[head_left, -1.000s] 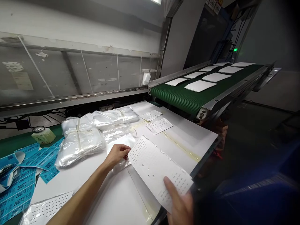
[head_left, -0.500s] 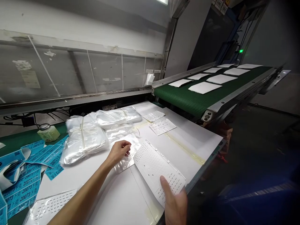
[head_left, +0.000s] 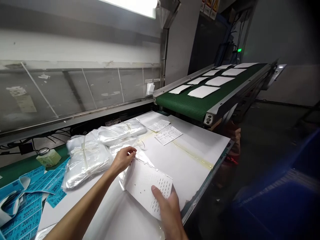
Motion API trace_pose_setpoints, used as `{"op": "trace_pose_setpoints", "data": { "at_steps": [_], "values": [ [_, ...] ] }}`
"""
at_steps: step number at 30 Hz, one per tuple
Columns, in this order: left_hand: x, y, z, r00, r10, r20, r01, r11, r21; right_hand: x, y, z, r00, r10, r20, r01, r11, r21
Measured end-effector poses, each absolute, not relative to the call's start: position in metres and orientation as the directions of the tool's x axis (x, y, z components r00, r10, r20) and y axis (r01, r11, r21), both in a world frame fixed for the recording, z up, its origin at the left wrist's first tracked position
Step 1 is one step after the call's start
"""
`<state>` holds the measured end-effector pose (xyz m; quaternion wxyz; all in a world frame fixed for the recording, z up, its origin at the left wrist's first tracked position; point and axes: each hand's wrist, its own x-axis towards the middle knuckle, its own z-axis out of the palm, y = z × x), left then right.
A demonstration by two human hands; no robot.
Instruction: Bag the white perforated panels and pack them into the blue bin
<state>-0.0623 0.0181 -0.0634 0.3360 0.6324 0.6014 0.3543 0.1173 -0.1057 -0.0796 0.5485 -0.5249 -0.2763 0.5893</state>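
A white perforated plastic panel (head_left: 146,186) is gripped at its near right end by my right hand (head_left: 168,206), thumb on top. Its far left end meets a clear plastic bag (head_left: 122,180), and the bag seems to lie around that end. At the panel's upper left corner, my left hand (head_left: 123,158) is closed with fingers pinched on the bag's edge. Just behind that hand lie a tied stack of clear bags (head_left: 86,163) and a second tied bundle (head_left: 120,131). Two white slotted panels (head_left: 168,135) rest farther back on the white table sheet (head_left: 190,136).
A green conveyor belt (head_left: 180,105) rises to the back right, carrying several flat white pieces (head_left: 203,91). Blue printed label sheets (head_left: 27,215) and a small jar (head_left: 48,157) are at the left. A blue shape (head_left: 282,196) stands at lower right.
My right hand has brought the panel leftward, its far end now at the bag beside my left hand. The bag's edge has lifted. The camera view has also shifted.
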Motion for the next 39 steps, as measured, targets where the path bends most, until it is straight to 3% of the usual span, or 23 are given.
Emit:
{"op": "trace_pose_setpoints", "data": {
  "at_steps": [6, 12, 23, 33, 39],
  "values": [
    [-0.064, 0.021, -0.061, 0.065, 0.997, 0.044, 0.583, -0.074, 0.809, 0.145, -0.075, -0.058, 0.022, 0.921, -0.39, -0.352, -0.358, -0.865],
    [-0.058, 0.018, -0.061, 0.104, 0.994, 0.032, 0.615, -0.09, 0.783, 0.142, -0.068, -0.067, 0.12, 0.948, -0.293, -0.451, -0.211, -0.867],
    [-0.056, 0.017, -0.061, 0.097, 0.993, 0.064, 0.694, -0.114, 0.711, 0.111, -0.055, -0.079, 0.159, 0.942, -0.294, -0.542, -0.166, -0.824],
    [-0.067, 0.016, -0.057, 0.075, 0.982, 0.173, 0.833, -0.157, 0.531, 0.099, -0.05, -0.077, 0.172, 0.967, -0.186, -0.523, -0.071, -0.85],
    [-0.076, 0.016, -0.056, 0.076, 0.986, 0.15, 0.837, -0.145, 0.528, 0.103, -0.05, -0.074, 0.244, 0.958, -0.15, -0.492, -0.011, -0.87]
  ]
}}
